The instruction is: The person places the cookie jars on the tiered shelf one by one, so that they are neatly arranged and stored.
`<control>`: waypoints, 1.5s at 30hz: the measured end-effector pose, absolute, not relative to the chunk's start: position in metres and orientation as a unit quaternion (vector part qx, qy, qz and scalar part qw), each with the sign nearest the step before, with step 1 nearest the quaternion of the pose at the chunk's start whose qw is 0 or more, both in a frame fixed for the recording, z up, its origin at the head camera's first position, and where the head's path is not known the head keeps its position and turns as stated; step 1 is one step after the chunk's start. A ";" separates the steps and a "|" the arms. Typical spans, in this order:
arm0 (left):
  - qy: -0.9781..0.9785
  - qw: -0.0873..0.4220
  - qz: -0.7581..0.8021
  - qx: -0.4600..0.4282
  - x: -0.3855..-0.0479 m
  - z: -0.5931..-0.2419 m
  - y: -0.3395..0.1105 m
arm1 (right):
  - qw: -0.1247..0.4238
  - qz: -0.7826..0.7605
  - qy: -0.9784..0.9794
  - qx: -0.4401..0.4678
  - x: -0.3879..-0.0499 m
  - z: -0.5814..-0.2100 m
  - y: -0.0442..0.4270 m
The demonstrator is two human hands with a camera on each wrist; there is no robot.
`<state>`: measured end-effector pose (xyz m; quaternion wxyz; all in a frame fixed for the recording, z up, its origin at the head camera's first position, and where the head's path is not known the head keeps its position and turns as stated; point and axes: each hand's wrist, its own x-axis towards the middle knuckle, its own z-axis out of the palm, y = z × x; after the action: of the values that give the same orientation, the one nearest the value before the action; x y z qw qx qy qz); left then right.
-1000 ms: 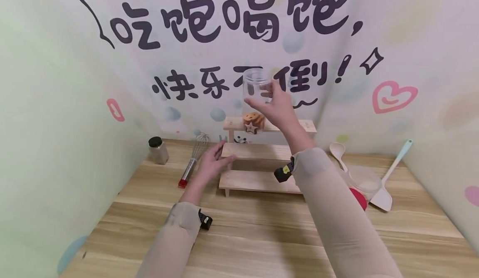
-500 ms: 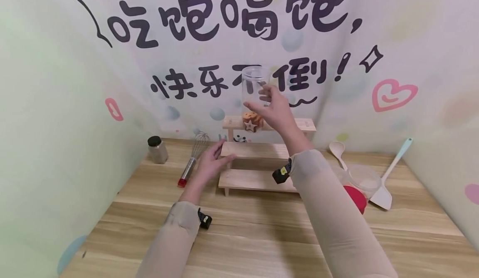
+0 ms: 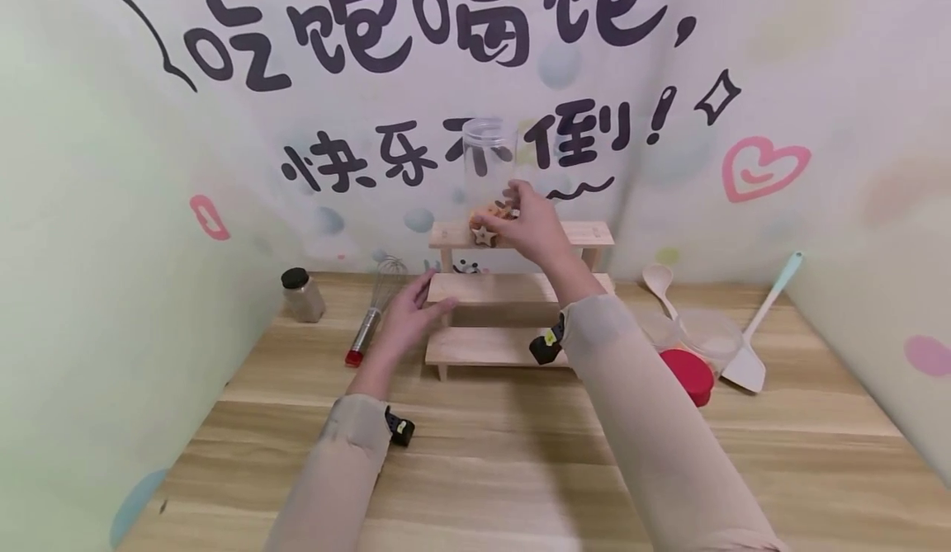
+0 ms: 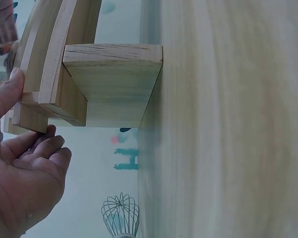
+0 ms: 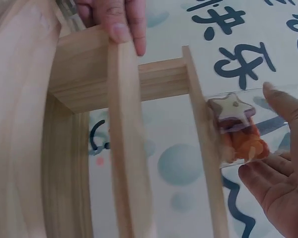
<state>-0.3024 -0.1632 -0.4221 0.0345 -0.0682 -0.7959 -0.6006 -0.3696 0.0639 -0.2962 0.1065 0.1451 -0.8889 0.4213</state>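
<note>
A clear jar (image 3: 489,152) stands on the top tier of a three-tier wooden rack (image 3: 505,288), with a star-shaped cookie (image 5: 232,110) and orange-brown cookies at its bottom. My right hand (image 3: 537,224) holds the jar low down, thumb on one side and fingers on the other. The jar's upper part rises free above that hand, and no lid shows on it. At the rack's left end, my left hand (image 3: 407,318) grips the middle tier's edge. The thumb (image 4: 10,91) lies over the board while the other fingers curl at its end.
Left of the rack lie a whisk (image 3: 371,313) with a red end and a black-lidded jar (image 3: 303,296). To the right are a white spoon (image 3: 660,284), clear containers (image 3: 709,333), a red lid (image 3: 687,376) and a spatula (image 3: 745,366). A printed cloth wall (image 3: 357,230) rises close behind.
My right hand has slid down the jar to the level of the cookies. The jar stays on the top tier, and my left hand keeps its place on the rack. The head view has shifted slightly.
</note>
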 end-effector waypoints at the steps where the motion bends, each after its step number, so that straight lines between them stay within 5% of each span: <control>1: -0.793 0.035 -0.604 -0.069 -0.303 -0.422 -0.164 | 0.107 0.405 -0.896 0.147 -0.370 -0.299 0.064; 26: -0.797 0.030 -0.600 -0.062 -0.300 -0.432 -0.165 | 0.155 0.364 -0.899 0.189 -0.323 -0.285 0.112; 45: -0.796 0.029 -0.602 -0.056 -0.302 -0.423 -0.162 | 0.192 0.351 -0.893 0.205 -0.227 -0.336 0.228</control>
<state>-0.3023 -0.1617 -0.4229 0.0286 -0.0557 -0.7962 -0.6018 -0.2269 0.2277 -0.3361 0.1921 0.2052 -0.8932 0.3510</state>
